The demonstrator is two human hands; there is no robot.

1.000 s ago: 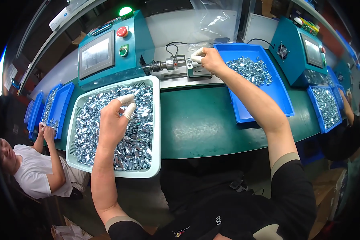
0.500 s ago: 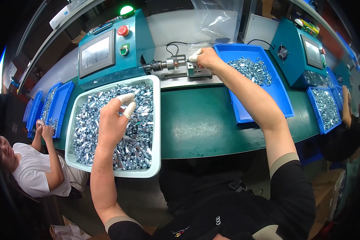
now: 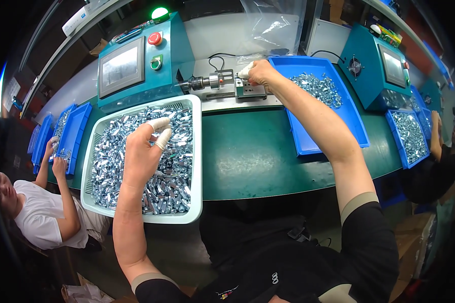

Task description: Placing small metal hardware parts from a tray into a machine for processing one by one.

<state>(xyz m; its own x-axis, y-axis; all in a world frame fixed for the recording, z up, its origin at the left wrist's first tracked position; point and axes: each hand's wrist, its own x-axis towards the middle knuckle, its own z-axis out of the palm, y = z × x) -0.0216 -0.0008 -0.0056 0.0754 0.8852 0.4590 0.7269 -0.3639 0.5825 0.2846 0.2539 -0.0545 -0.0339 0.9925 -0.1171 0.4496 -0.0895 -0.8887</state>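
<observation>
My left hand [image 3: 142, 154] hovers over a pale green plastic basket [image 3: 197, 166] heaped with small shiny metal pieces [image 3: 172, 189]. White covers sit on its thumb and forefinger, which curl toward each other in a pinch; whatever is between the tips blends into the metal behind. My right hand [image 3: 262, 74] reaches to the small clamping fixture [image 3: 248, 90] of a bench machine, beside the round chuck [image 3: 215, 81]. Its covered fingertips are closed at the top of the fixture, and what they grip is hidden.
A teal control box [image 3: 136, 65] with a screen and red button stands behind the basket. Right of the fixture lies a blue tray [image 3: 333, 134] with metal pieces. Another teal machine [image 3: 374, 70] stands farther right. A co-worker in a white shirt [image 3: 43, 212] handles pieces at left.
Both my hands keep nearly the same place and pose. The view has shifted slightly. At left, the co-worker's hands have moved apart.
</observation>
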